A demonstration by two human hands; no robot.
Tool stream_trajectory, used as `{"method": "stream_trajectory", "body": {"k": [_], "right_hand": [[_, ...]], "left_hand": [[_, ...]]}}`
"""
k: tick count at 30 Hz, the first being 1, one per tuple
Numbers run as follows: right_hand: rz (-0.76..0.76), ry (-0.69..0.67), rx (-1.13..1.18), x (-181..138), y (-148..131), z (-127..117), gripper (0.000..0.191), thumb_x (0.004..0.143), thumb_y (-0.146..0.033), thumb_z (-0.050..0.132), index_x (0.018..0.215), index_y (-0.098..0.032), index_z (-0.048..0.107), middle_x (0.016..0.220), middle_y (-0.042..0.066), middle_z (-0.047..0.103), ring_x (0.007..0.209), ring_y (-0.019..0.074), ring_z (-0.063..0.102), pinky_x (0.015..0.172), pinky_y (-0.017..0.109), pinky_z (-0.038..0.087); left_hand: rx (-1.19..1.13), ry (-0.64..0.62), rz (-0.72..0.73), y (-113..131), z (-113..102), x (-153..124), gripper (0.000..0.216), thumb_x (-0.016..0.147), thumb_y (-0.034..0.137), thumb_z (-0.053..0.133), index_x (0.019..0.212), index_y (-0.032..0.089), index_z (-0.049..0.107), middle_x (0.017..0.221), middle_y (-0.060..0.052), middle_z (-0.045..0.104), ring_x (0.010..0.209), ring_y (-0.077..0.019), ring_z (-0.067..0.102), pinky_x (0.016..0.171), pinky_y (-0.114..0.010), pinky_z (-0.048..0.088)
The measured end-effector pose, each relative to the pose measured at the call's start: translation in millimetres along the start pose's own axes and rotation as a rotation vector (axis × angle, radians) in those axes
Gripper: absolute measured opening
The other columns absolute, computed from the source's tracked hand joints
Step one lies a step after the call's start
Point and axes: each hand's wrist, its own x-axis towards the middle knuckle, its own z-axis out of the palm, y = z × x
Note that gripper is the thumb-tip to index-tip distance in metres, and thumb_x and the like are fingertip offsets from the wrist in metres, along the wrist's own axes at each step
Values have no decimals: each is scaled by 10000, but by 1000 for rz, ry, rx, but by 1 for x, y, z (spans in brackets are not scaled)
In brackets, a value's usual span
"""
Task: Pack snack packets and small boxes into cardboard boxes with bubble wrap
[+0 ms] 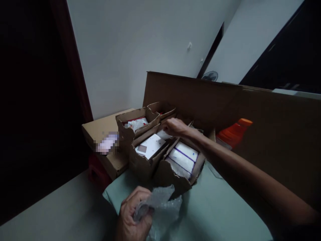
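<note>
Grasping crumpled bubble wrap [164, 199], the left hand [132, 212] hung before the boxes [140, 169]; work with the wrap seemed unfinished, though two boxes already held white packs [150, 145]. Farther off, I couldn't tell whether the right hand's [174, 127] grip held anything. A cardboard panel [195, 95] blocked the back.

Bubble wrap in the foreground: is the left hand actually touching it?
Touching. The head view shows it plainly: the left hand is curled around one end of the bubble wrap, with no gap between them.
</note>
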Motion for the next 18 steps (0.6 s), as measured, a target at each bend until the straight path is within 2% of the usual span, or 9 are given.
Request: {"method": "stream_trajectory", "body": {"k": [2, 4, 7, 8, 10, 12, 14, 16, 18], "right_hand": [[39, 144, -26, -24, -1, -25, 220, 907, -151, 516, 992, -168, 718, 1000, 105, 725, 930, 259, 664, 723, 314, 441], [-8, 293, 3, -57, -14, -46, 218, 857, -132, 525, 930, -184, 723, 937, 85, 733, 854, 235, 657, 681, 300, 398], [-323, 254, 259, -104, -50, -62, 212, 813, -95, 543, 831, -227, 708, 849, 29, 728, 750, 171, 635, 659, 269, 409], [-456, 194, 365, -114, -62, -63, 214, 820, -96, 545, 822, -238, 706, 832, 18, 726, 732, 159, 628, 662, 262, 424], [-663, 83, 544, -119, -78, -61, 198, 862, -127, 549, 840, -239, 712, 810, 8, 724, 706, 142, 624, 662, 253, 450], [-698, 76, 641, -99, -80, -59, 165, 911, -187, 556, 922, -209, 719, 835, 17, 733, 720, 135, 640, 661, 242, 462], [-522, 172, 599, -59, -72, -58, 194, 944, -244, 562, 1050, -169, 705, 936, 46, 746, 804, 144, 670, 685, 231, 466], [-242, 251, 364, -10, -62, -56, 250, 965, -264, 551, 1148, -156, 683, 1076, 82, 734, 939, 174, 677, 743, 240, 464], [-113, 127, 173, 34, -57, -51, 297, 936, -340, 619, 1159, -154, 685, 1155, 106, 717, 1048, 228, 667, 801, 269, 480]], "left_hand": [[72, 60, 137, 4, -9, 8, 229, 921, 343, 567, 845, 202, 732, 1142, -116, 680, 914, -209, 682, 782, -296, 548], [147, 106, 297, 9, -17, 18, 187, 906, 349, 614, 899, 229, 757, 1498, -118, 478, 1221, -297, 588, 989, -421, 498], [168, 149, 419, 17, -22, 34, 104, 857, 306, 684, 884, 249, 768, 1661, -38, 216, 1449, -384, 342, 1123, -546, 361], [144, 144, 406, 18, -21, 38, 91, 848, 294, 692, 876, 247, 765, 1644, -48, 253, 1422, -378, 387, 1096, -525, 399], [69, 89, 320, 18, -19, 40, 84, 850, 291, 685, 860, 235, 747, 1454, -101, 505, 1197, -298, 604, 926, -389, 531], [-9, 55, 204, 15, -18, 37, 106, 869, 299, 654, 831, 220, 713, 1089, -79, 674, 875, -191, 683, 730, -266, 549], [-53, 101, 78, 11, -18, 31, 121, 879, 321, 636, 899, 215, 690, 921, -40, 681, 757, -154, 669, 669, -226, 537], [-74, 160, -40, 8, -18, 25, 314, 877, 342, 630, 1163, 214, 634, 992, -49, 696, 805, -163, 688, 690, -224, 553], [-93, 164, -125, 5, -18, 20, 606, 873, 345, 616, 1434, 209, 434, 1089, -71, 699, 869, -174, 704, 705, -221, 566]]}}
